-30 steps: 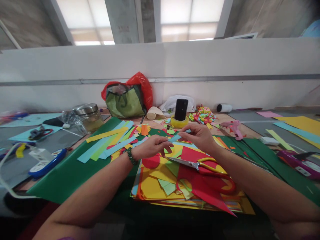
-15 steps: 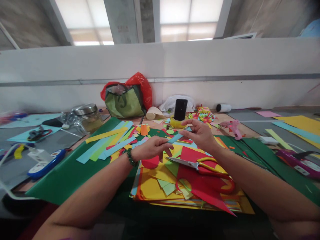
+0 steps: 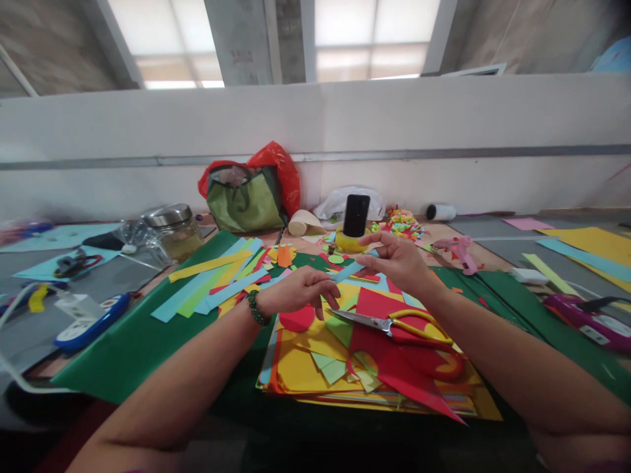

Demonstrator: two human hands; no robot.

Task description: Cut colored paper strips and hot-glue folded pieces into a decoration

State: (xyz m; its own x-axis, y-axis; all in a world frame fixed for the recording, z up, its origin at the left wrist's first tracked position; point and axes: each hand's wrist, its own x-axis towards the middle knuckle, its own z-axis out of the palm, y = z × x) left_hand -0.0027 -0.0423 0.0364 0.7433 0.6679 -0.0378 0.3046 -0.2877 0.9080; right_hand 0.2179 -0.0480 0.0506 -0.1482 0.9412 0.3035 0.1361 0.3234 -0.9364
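Observation:
A narrow light blue paper strip point(image 3: 348, 270) is held between both hands above a pile of coloured paper cut-outs point(image 3: 345, 361). My left hand point(image 3: 298, 292), with a green bead bracelet at the wrist, pinches the strip's lower left end. The strip's upper right end is pinched by my right hand point(image 3: 394, 263), raised a little higher. Yellow-handled scissors point(image 3: 394, 323) lie shut on the red paper just below my right hand.
A green sheet point(image 3: 133, 341) covers the table, with long paper strips point(image 3: 211, 282) on it. A black phone point(image 3: 355, 215) stands on a yellow holder at the back, beside a red and green bag point(image 3: 246, 190). A glass jar point(image 3: 172, 226) stands at the left and a pink glue gun point(image 3: 458, 249) lies at the right.
My right hand has lifted slightly up and back with its end of the blue strip. My left hand has barely moved.

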